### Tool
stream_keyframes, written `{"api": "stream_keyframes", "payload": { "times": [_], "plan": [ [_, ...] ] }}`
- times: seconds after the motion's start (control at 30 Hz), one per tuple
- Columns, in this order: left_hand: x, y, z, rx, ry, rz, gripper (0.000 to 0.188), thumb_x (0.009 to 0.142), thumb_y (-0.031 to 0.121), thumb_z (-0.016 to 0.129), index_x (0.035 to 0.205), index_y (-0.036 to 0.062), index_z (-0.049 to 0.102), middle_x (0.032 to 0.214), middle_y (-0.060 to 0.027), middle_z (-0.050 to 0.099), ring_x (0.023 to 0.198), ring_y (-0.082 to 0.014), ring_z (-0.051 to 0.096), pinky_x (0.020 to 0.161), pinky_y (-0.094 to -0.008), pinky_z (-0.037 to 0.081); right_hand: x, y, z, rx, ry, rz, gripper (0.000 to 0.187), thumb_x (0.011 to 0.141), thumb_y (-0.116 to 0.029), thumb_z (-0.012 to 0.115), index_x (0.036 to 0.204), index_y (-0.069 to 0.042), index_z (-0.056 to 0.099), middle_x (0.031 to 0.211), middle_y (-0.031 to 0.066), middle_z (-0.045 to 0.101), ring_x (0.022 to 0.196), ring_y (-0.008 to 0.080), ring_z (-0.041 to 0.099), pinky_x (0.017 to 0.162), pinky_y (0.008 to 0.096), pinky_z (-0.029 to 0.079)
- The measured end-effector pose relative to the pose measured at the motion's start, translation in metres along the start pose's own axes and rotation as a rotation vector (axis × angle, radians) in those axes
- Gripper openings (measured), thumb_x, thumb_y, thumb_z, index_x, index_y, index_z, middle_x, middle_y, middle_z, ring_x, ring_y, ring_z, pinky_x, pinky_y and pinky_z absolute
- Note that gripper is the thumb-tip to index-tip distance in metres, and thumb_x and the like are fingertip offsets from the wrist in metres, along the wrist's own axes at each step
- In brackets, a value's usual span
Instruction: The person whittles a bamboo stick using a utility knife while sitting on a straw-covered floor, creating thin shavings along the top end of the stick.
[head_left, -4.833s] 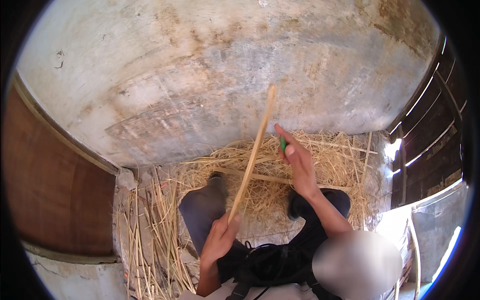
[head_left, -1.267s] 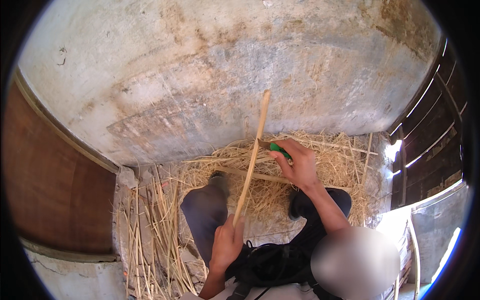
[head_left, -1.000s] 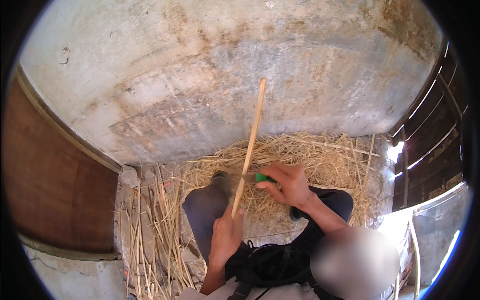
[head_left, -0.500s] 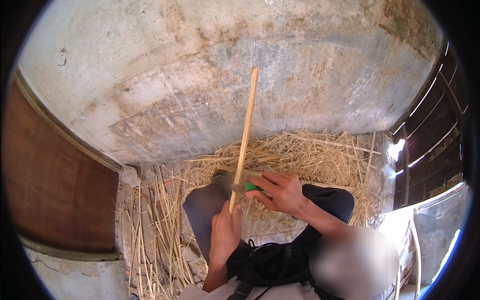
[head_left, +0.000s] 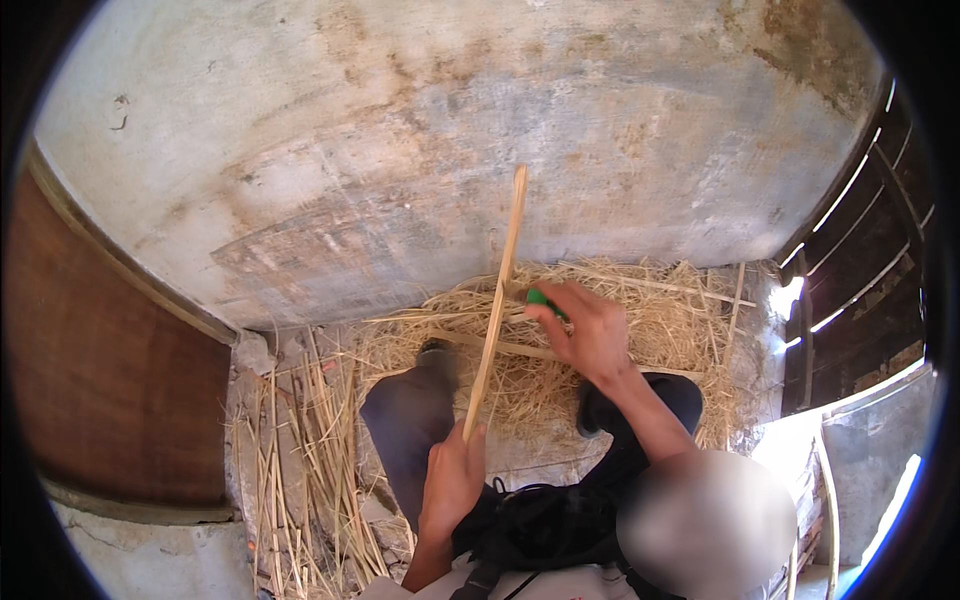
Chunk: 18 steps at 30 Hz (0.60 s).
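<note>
My left hand (head_left: 453, 476) is closed round the near end of a long pale bamboo strip (head_left: 494, 330). The strip slants up and away from me, its far end in front of the wall. In my right hand (head_left: 593, 335) is a knife with a green handle (head_left: 543, 300), the fingers wrapped round it. Its short blade, partly blurred, meets the right side of the strip around the middle of its length. Both hands are above the space between my bent knees.
Pale shavings (head_left: 650, 310) are heaped along the foot of the stained wall (head_left: 480, 130). Several thin bamboo sticks (head_left: 300, 470) lie on the floor to my left, near a brown panel (head_left: 120, 350). Dark slatted boards (head_left: 865, 250) stand at the right.
My right hand has moved the knife away from me along the strip, from near my left hand to about mid-length. The strip's far end has dropped a little toward me.
</note>
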<state>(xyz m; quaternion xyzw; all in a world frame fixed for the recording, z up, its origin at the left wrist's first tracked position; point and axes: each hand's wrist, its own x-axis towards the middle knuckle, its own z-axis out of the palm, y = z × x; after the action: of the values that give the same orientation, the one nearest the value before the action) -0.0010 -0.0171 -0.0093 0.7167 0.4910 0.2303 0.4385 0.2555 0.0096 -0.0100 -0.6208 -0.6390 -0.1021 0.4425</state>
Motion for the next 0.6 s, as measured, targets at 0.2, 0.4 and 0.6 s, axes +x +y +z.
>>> {"api": "stream_keyframes", "payload": {
  "times": [0.2, 0.4, 0.6],
  "plan": [
    [-0.011, -0.016, -0.003, 0.015, -0.04, 0.038, 0.022, 0.111, 0.017, 0.058, 0.107, -0.0046, 0.062, 0.076, -0.0324, 0.061, 0.078, -0.0555, 0.063, 0.066, -0.0571, 0.048, 0.009, 0.017, -0.006, 0.084, 0.008, 0.018, 0.026, 0.098, -0.028, 0.082, 0.114, -0.007, 0.079, 0.098, 0.0082, 0.08, 0.073, 0.0251, 0.077, 0.059, 0.0347, 0.059],
    [-0.01, -0.017, -0.007, 0.018, -0.057, 0.066, 0.021, 0.11, 0.016, 0.059, 0.103, -0.0037, 0.059, 0.073, -0.0315, 0.06, 0.076, -0.0553, 0.063, 0.065, -0.059, 0.047, 0.007, 0.024, -0.007, 0.172, 0.027, 0.012, 0.028, 0.097, -0.027, 0.083, 0.113, -0.004, 0.079, 0.101, 0.0106, 0.08, 0.075, 0.0268, 0.078, 0.062, 0.036, 0.059],
    [-0.011, -0.018, -0.005, 0.073, -0.073, 0.091, 0.022, 0.11, 0.016, 0.059, 0.102, -0.0041, 0.058, 0.072, -0.0315, 0.06, 0.075, -0.0557, 0.063, 0.064, -0.0596, 0.047, 0.008, 0.02, -0.013, 0.188, -0.035, -0.014, 0.027, 0.093, -0.018, 0.085, 0.11, 0.002, 0.077, 0.096, 0.0138, 0.077, 0.076, 0.0291, 0.075, 0.065, 0.0362, 0.058]
  ]
}}
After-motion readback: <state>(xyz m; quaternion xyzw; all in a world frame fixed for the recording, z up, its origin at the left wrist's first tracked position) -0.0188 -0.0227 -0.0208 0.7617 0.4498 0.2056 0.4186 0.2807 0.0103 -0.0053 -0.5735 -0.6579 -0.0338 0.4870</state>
